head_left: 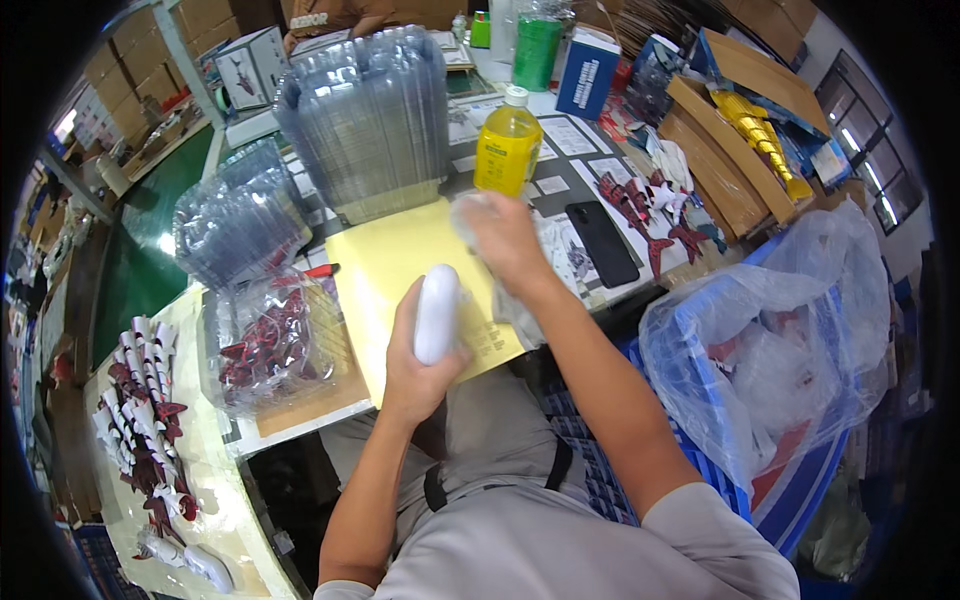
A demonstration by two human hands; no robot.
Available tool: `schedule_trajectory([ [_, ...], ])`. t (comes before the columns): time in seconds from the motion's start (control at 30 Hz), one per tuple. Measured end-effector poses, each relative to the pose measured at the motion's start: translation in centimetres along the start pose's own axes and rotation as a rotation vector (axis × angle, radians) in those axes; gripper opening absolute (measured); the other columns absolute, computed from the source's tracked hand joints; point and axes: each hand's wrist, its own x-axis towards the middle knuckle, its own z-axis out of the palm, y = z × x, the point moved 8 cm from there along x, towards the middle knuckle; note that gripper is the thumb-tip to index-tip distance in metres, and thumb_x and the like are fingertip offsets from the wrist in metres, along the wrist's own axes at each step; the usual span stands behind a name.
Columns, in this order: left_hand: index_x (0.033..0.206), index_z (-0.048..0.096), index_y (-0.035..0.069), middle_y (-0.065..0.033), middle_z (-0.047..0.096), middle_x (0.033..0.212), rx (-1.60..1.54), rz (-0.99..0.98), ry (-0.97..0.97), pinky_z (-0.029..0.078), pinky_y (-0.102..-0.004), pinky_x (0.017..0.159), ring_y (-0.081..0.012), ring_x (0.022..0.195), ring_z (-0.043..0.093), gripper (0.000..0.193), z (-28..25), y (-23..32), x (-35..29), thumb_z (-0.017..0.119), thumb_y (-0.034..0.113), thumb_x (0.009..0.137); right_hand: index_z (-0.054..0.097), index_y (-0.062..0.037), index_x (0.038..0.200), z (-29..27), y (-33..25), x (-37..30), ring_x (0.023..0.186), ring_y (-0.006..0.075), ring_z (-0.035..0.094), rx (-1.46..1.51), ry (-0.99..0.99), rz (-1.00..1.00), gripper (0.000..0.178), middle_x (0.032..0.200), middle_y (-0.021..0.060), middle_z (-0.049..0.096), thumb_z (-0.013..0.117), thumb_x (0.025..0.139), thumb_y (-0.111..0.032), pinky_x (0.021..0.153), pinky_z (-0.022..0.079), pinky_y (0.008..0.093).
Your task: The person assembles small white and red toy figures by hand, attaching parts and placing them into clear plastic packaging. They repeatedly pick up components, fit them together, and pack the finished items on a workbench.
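My left hand (410, 365) is closed around a smooth white oblong piece with rounded ends (436, 315), held upright over a yellow sheet (385, 265). What the piece is cannot be made out. Just right of it, my right hand (505, 238) is closed on a pale cloth (466, 216), smeared by motion. A greyish part of the cloth seems to hang below that wrist. Directly beyond the right hand stands a bottle of yellow liquid (508, 145) with a white cap. A black phone (603, 245) lies to its right.
Stacked transparent plastic trays (365, 120) stand behind the sheet, with a smaller stack (243, 215) to the left. A bag of red-black parts (275, 345) lies nearby. White-and-red jointed figures (140, 410) cover the left table. A plastic-lined blue bin (770, 370) stands at right.
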Motion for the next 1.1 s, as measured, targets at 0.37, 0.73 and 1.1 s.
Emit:
schedule_trajectory([
  [0.37,0.147,0.049,0.002,-0.0108,0.065,0.119,-0.38,-0.155,-0.027,0.051,-0.0399,0.098,-0.0216,0.104,0.065,0.081,1.1,1.2,-1.5,0.082,0.016,0.075,0.073,0.0002,0.103,2.7,-4.9,-6.6,0.085,0.012,0.065,0.297,-0.378,0.115,0.023,0.094,0.0056,0.071,0.062,0.104,-0.02,0.076,0.051,0.031],
  [0.73,0.147,0.051,0.006,-0.0129,0.064,0.102,-1.283,-0.268,-0.073,0.046,-0.0389,0.074,-0.0261,0.087,0.059,0.073,1.9,1.7,-1.4,0.041,0.067,0.109,0.071,-0.0025,0.114,0.8,-0.5,-6.9,0.085,0.006,0.062,0.745,-0.056,0.21,0.024,0.099,0.0005,0.072,0.061,0.11,-0.024,0.075,0.051,0.0252],
  [1.1,0.146,0.053,0.006,-0.0136,0.065,0.102,-1.33,-0.407,0.006,0.049,-0.0383,0.072,-0.0264,0.083,0.061,0.079,2.2,-0.1,-1.0,0.038,0.073,0.108,0.07,-0.0008,0.116,-2.4,-3.5,-8.1,0.085,0.0039,0.061,0.517,-0.006,-0.007,0.027,0.095,0.0003,0.072,0.059,0.112,-0.025,0.074,0.05,0.0234],
])
